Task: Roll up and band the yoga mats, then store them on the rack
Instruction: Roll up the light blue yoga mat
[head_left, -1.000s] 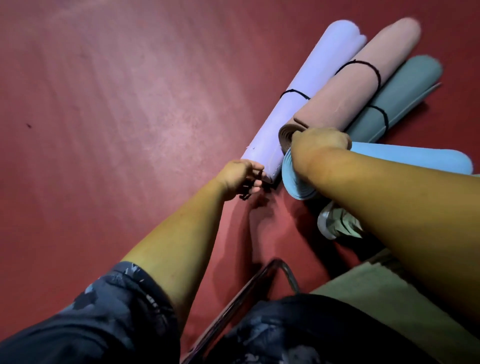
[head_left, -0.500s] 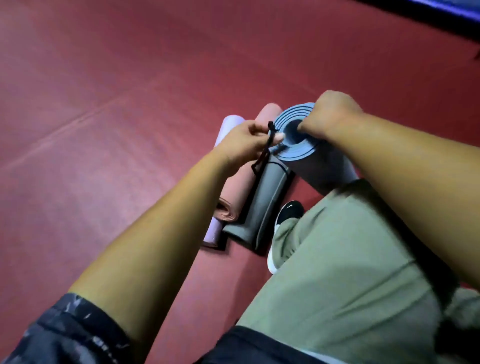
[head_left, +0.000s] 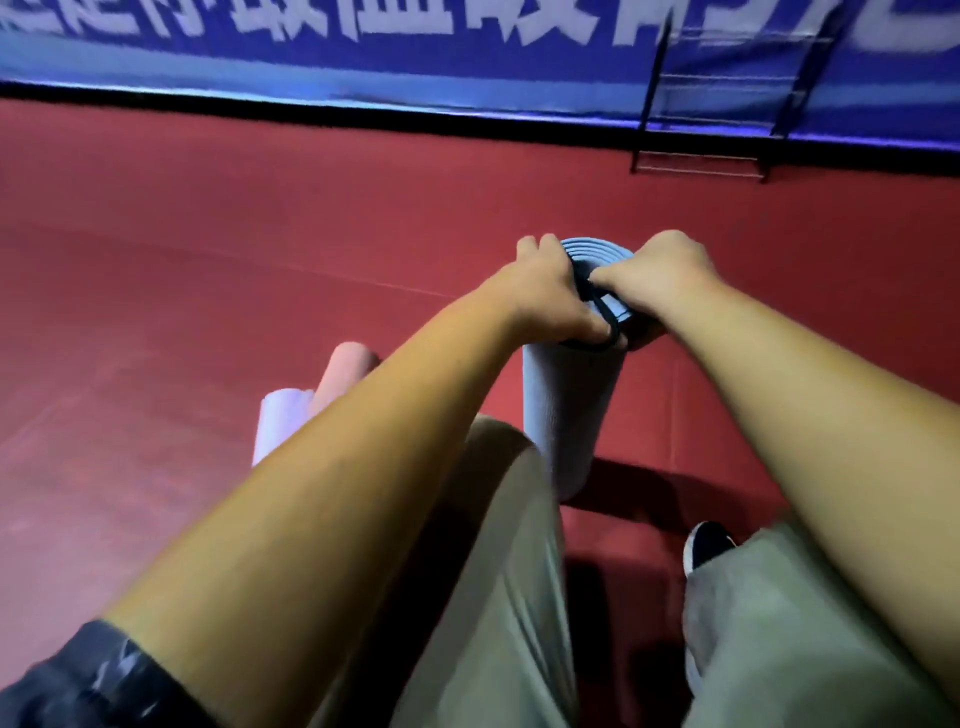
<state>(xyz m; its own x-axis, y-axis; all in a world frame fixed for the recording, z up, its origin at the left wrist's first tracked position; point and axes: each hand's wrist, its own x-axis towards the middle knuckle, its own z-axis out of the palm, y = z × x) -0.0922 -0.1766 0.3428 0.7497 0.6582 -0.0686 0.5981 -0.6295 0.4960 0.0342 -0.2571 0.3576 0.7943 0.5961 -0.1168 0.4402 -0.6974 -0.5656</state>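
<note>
A rolled light blue yoga mat (head_left: 566, 410) stands upright on the red floor between my knees. A black elastic band (head_left: 605, 317) is stretched around its top end. My left hand (head_left: 540, 291) grips the band on the mat's left side. On the right side of the mat's top, my right hand (head_left: 660, 275) pinches the same band. A rolled pink mat (head_left: 343, 371) and a rolled lilac mat (head_left: 278, 421) lie on the floor to the left, mostly hidden behind my left forearm.
A black wire rack (head_left: 711, 104) leans against the blue banner wall (head_left: 467, 52) at the far right. My legs in khaki trousers (head_left: 498, 597) and a dark shoe (head_left: 704, 545) fill the foreground. Red floor (head_left: 208, 260) stretches ahead and left.
The blue mat went from lying on the floor to standing upright. My left hand brought the band to its top, and now both hands stretch it over the end. My view has tilted up.
</note>
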